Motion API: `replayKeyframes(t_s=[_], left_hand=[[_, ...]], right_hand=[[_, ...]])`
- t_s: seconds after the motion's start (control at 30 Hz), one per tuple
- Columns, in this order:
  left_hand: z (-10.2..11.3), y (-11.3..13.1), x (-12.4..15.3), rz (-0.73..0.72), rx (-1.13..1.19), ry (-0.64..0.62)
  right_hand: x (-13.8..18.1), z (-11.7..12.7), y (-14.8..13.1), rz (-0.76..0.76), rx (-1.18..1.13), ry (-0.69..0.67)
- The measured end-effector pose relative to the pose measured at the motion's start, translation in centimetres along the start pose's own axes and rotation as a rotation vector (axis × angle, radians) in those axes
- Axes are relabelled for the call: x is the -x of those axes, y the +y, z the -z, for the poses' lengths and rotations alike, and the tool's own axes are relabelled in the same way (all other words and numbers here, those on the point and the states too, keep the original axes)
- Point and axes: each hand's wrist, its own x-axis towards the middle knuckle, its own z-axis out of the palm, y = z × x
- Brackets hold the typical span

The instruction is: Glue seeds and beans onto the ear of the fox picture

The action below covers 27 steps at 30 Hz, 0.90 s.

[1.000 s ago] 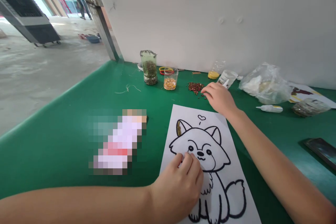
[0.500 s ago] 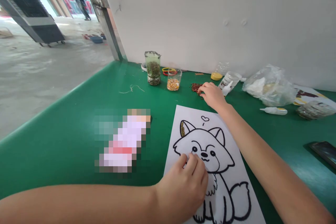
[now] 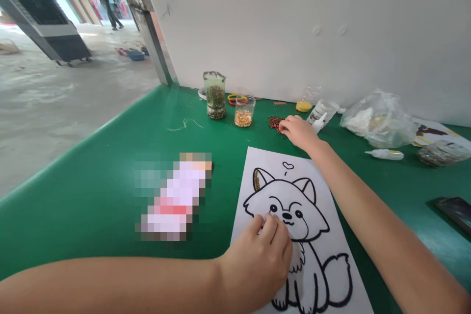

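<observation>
A white sheet with a black outline drawing of a fox-like animal [image 3: 294,216] lies on the green table [image 3: 110,176]; one ear is partly lined with small seeds. My left hand [image 3: 259,260] rests on the lower left of the sheet, fingers curled and pressed down beside the animal's face. My right hand [image 3: 299,131] reaches past the sheet's top edge, fingertips pinched at a small pile of red-brown beans [image 3: 275,122]. Whether it holds a bean is hidden.
At the back stand a jar of green seeds [image 3: 215,95], a cup of yellow kernels [image 3: 243,112], coloured rings [image 3: 235,99], a white glue bottle [image 3: 384,155], a plastic bag [image 3: 379,118], a phone [image 3: 456,212] and a blurred object [image 3: 172,198]. A person walks far left.
My right hand slid left from the sheet's top edge to the bean pile and pinched there. The left hand stayed on the sheet. The view shifted slightly.
</observation>
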Motion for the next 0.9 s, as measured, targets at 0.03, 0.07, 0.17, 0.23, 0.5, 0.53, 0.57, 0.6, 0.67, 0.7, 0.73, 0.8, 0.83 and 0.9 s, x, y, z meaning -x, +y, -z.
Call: replayKeyframes(t_s=[0.03,0.07,0.17,0.23,0.5,0.53,0.57,0.6,0.67,0.7,0.73,0.8,0.83,0.9], left_hand=[[0.0,0.0,0.0,-0.001,0.001,0.001],[0.1,0.0,0.0,-0.001,0.003,0.002],[0.2,0.0,0.0,0.001,0.006,0.004],[0.2,0.0,0.0,0.001,0.007,0.002],[0.0,0.0,0.0,-0.003,0.014,0.011],[0.0,0.0,0.0,-0.001,0.017,0.010],[0.0,0.0,0.0,-0.001,0.020,0.007],[0.0,0.0,0.0,-0.004,0.022,0.005],[0.1,0.0,0.1,-0.008,0.021,0.005],[0.1,0.0,0.1,-0.005,0.019,0.006],[0.2,0.0,0.1,-0.004,0.018,0.007],[0.2,0.0,0.1,0.002,0.015,0.006],[0.2,0.0,0.1,0.002,0.015,0.005],[0.2,0.0,0.0,-0.006,0.016,-0.002]], right_hand=[[-0.1,0.1,0.0,0.004,-0.004,-0.030],[-0.3,0.1,0.1,0.009,-0.007,-0.062],[-0.6,0.5,0.2,0.009,0.001,-0.141],[-0.5,1.0,0.0,-0.010,0.020,-0.140],[5.2,5.0,-6.5,0.188,-0.324,-0.115],[6.2,5.3,-7.5,0.211,-0.349,-0.158],[7.0,5.5,-8.3,0.234,-0.374,-0.182],[7.6,5.5,-9.0,0.250,-0.400,-0.195],[8.3,5.4,-9.8,0.255,-0.450,-0.220],[8.5,5.2,-9.9,0.249,-0.479,-0.227],[8.5,5.0,-9.9,0.239,-0.508,-0.230],[8.4,4.5,-9.6,0.225,-0.569,-0.227],[8.4,4.2,-9.5,0.220,-0.598,-0.222],[8.3,3.9,-9.1,0.218,-0.644,-0.220]])
